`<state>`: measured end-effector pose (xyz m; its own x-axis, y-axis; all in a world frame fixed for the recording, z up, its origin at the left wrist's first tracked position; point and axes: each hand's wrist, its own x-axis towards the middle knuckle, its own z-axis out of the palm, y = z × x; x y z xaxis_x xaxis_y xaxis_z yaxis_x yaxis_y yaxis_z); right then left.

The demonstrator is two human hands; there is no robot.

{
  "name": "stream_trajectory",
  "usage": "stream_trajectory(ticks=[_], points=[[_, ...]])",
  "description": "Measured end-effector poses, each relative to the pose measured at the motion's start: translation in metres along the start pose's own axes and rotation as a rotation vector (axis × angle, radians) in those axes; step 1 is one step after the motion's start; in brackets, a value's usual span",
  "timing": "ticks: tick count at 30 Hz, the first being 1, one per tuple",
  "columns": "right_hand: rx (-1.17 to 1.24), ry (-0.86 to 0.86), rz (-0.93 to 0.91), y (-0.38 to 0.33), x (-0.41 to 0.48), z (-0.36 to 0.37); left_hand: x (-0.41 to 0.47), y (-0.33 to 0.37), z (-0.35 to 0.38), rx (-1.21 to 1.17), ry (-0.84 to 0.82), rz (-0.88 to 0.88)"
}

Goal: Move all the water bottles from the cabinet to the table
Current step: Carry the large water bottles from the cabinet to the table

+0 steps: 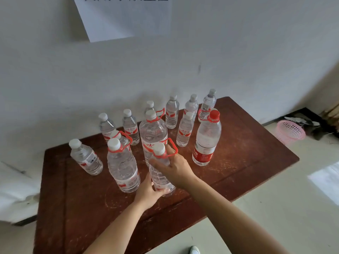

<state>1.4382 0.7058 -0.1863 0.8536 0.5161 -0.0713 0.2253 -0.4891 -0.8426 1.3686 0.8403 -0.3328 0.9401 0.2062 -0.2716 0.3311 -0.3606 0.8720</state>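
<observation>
Pale plastered wall (pixel 238 43) behind, white paper sheet (pixel 124 17) with dark printed characters taped high on it. Below, dark reddish-brown wooden table (pixel 247 162) with scuffed top, set against wall. Clear plastic water bottles standing across far half of table: small white-capped ones in back row (pixel 172 112), larger ones with red carry loops nearer front (pixel 122 167). Tall clear bottle with red cap and red label (pixel 206 140) upright at right of group, apart from others. Large clear bottle with white cap and red loop handle (pixel 161 173) in both hands near table's middle, tilted slightly, base close to tabletop; contact with surface not discernible. Left hand (pixel 148 193) cupped around lower body of bottle. Right hand (pixel 174 167) closed on shoulder just under cap, fingers through or against red loop. Bare forearms entering from lower edge. Pink perforated plastic basket (pixel 290 132) on pale floor at right, well clear of table.
</observation>
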Motion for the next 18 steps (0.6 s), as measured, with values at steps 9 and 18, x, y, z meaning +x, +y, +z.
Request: stream_trajectory(ticks=[9, 18], points=[[0.130, -0.066, 0.032, 0.026, -0.005, -0.016, -0.003, 0.011, 0.006, 0.065, 0.004, 0.005], [-0.023, -0.057, -0.084, 0.057, -0.023, -0.027, -0.031, 0.025, 0.017, 0.102, 0.138, -0.063]])
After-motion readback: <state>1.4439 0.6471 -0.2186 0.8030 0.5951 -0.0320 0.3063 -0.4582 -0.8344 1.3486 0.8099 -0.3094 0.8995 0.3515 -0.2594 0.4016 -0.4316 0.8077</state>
